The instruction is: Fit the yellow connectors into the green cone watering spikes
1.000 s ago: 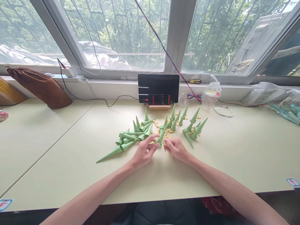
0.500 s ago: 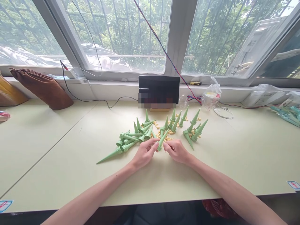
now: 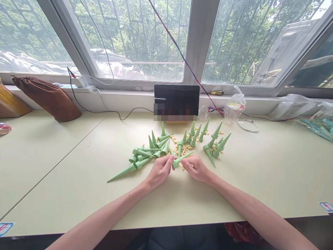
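The green cone spike [image 3: 182, 159] lies nearly flat in front of the black screen [image 3: 177, 98], a little nearer the person than the screen's foot. Its long axis runs from lower left to upper right. The pointed tip aims up and right, back toward the screen's right corner, and the wide collared end faces the person's left.

The left hand [image 3: 159, 171] has its fingers curled in, and thumb and fingertips pinch the spike's wide end. The spike bridges the gap between the two hands, with its tip passing just above the right hand [image 3: 198, 169]. That hand is loosely curled, fingertips drawn together at a small yellow piece [image 3: 181, 167] just under the spike's shaft. Whether they actually grip it cannot be told.

A heap of lying spikes [image 3: 145, 153] sits in front of the screen toward its left. Upright spikes [image 3: 192, 133] stand directly before the screen. A smaller cluster of spikes [image 3: 216, 146] lies off its right side. Loose yellow bits [image 3: 186, 147] are scattered among them on the pale table [image 3: 260, 166].
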`<action>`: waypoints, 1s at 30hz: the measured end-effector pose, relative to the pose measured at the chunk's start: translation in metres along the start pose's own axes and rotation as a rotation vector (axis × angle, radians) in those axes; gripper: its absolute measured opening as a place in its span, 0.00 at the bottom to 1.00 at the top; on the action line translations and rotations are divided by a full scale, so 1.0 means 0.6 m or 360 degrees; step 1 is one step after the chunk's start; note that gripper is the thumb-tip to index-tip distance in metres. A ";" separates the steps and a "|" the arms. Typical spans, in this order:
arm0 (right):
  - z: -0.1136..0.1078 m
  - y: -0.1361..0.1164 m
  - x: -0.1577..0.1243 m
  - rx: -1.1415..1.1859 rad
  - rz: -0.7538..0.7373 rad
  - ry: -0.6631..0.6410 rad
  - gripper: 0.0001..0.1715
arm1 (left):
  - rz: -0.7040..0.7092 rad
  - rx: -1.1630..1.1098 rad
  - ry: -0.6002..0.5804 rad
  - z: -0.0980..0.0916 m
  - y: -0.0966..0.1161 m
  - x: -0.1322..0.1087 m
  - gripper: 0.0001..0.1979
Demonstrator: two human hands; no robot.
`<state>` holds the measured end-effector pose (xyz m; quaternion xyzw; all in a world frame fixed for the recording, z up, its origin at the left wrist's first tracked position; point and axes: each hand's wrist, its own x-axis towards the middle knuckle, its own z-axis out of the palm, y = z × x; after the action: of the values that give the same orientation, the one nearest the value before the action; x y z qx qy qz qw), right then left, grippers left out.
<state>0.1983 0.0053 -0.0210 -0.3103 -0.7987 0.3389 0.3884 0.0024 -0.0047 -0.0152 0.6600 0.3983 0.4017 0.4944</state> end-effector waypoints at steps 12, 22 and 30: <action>0.002 0.005 -0.001 -0.0048 -0.0051 0.0098 0.28 | -0.0071 0.0106 -0.0137 -0.003 0.013 -0.004 0.22; 0.003 0.011 0.000 -0.0074 -0.0068 0.0117 0.29 | 0.0003 0.0327 -0.0181 -0.006 0.006 -0.005 0.22; 0.008 0.005 -0.004 -0.0208 -0.0091 0.0115 0.27 | 0.0058 0.0463 -0.0217 0.001 -0.004 -0.013 0.22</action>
<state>0.1960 0.0036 -0.0266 -0.3240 -0.8132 0.2634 0.4055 -0.0005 -0.0118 -0.0187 0.7576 0.4057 0.3029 0.4120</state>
